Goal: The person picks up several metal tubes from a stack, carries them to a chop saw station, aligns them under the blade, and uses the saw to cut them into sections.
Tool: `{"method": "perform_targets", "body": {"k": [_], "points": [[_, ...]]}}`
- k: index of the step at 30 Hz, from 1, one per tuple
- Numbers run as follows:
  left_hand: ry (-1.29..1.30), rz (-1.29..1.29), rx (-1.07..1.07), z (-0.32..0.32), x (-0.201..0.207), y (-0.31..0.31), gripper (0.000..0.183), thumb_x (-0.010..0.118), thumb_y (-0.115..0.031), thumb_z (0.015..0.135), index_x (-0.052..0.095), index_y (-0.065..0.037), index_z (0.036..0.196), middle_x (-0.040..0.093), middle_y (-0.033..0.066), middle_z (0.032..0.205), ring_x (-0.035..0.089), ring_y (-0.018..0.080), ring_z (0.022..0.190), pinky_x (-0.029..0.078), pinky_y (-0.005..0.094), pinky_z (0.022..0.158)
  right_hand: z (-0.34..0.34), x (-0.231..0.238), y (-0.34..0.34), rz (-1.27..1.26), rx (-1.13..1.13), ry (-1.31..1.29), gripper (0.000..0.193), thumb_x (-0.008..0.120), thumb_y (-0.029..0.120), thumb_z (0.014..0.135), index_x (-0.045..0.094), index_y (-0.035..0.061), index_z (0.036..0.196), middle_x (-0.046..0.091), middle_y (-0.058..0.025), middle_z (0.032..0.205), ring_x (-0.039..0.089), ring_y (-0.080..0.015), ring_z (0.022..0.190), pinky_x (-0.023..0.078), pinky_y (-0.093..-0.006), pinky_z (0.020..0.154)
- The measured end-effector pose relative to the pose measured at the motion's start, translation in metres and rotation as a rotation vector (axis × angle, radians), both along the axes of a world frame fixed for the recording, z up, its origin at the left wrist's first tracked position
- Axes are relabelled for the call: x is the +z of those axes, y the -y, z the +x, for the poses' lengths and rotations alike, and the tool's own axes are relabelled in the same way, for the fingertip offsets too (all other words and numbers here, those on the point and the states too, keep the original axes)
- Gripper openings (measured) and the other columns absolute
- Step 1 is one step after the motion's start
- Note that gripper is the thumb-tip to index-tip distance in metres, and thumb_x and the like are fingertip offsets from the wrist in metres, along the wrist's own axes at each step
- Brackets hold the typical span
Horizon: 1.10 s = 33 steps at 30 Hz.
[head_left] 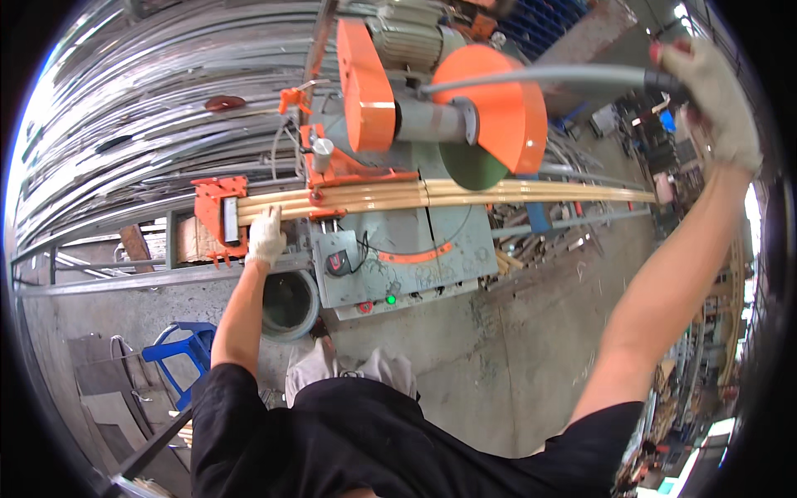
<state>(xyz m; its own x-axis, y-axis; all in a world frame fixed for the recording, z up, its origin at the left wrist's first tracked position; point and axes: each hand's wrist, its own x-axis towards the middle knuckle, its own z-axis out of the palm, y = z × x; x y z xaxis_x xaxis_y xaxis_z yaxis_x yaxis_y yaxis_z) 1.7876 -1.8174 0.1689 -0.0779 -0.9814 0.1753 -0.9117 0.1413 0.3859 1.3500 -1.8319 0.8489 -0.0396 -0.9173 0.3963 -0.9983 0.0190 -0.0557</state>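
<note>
My left hand, in a pale work glove, lies with its fingers stretched over the left end of several long tan tubes. Those tubes lie side by side across the grey saw table, their left ends by an orange end stop. Up at the right, my gloved right hand is closed round the dark grip of a long grey lever. This lever runs to the orange-guarded cut-off saw. Its round greenish blade shows below the guard, just above the tubes. An orange clamp stands beside them.
Long metal profiles are stacked at the back left. A grey bucket stands in front of the table, near my feet. A blue stool is at the lower left. A green light glows on the table's front edge.
</note>
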Motion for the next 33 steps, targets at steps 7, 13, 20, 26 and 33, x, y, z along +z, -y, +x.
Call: {"method": "perform_targets", "body": {"k": [7,13,20,26,33], "points": [[0.338,0.341,-0.040,-0.002,-0.028,0.079,0.076,0.059,-0.010,0.085,0.035,-0.004,0.158,0.036,0.0226,0.162,0.034,0.0404,0.151,0.021,0.0504,0.126,-0.039,-0.010,0.049,0.069,-0.077,0.028,0.029,0.070,0.032,0.091,0.071,0.0052,0.102,0.067,-0.0070,0.084,0.063,-0.0174,0.071,0.049,-0.0329,0.060],[0.427,0.400,-0.219,-0.002,-0.014,0.119,0.083,0.084,-0.014,0.067,0.050,-0.006,0.143,0.062,0.0166,0.129,0.059,0.0364,0.122,0.049,0.0475,0.102,-0.013,-0.046,0.013,-0.329,0.020,-0.321,0.026,0.068,0.031,0.091,0.074,0.0067,0.100,0.072,-0.0103,0.089,0.069,-0.0236,0.079,0.053,-0.0357,0.068],[0.422,0.440,-0.224,0.020,-0.016,0.119,0.101,0.093,-0.020,0.056,0.049,-0.004,0.145,0.062,0.0181,0.130,0.060,0.0368,0.121,0.050,0.0480,0.099,0.056,-0.417,-0.082,1.163,0.247,0.311,0.034,0.065,0.037,0.091,0.076,0.0059,0.097,0.076,-0.0169,0.091,0.074,-0.0323,0.089,0.057,-0.0450,0.082],[0.453,0.463,-0.263,0.000,-0.007,0.128,0.101,0.092,-0.023,0.056,0.047,-0.003,0.144,0.060,0.0182,0.133,0.058,0.0366,0.125,0.049,0.0467,0.102,-0.051,-0.769,-0.163,1.053,-0.304,0.106,0.048,0.060,0.048,0.095,0.078,0.0034,0.098,0.074,-0.0248,0.104,0.071,-0.0430,0.100,0.057,-0.0510,0.088],[0.428,0.509,-0.252,0.007,-0.008,0.127,0.098,0.090,-0.022,0.057,0.047,0.002,0.142,0.058,0.0192,0.135,0.056,0.0376,0.126,0.047,0.0459,0.107,-0.051,-0.835,-0.173,0.928,-0.401,0.219,0.052,0.055,0.049,0.100,0.077,0.0024,0.098,0.074,-0.0256,0.096,0.073,-0.0426,0.090,0.058,-0.0525,0.079]]}}
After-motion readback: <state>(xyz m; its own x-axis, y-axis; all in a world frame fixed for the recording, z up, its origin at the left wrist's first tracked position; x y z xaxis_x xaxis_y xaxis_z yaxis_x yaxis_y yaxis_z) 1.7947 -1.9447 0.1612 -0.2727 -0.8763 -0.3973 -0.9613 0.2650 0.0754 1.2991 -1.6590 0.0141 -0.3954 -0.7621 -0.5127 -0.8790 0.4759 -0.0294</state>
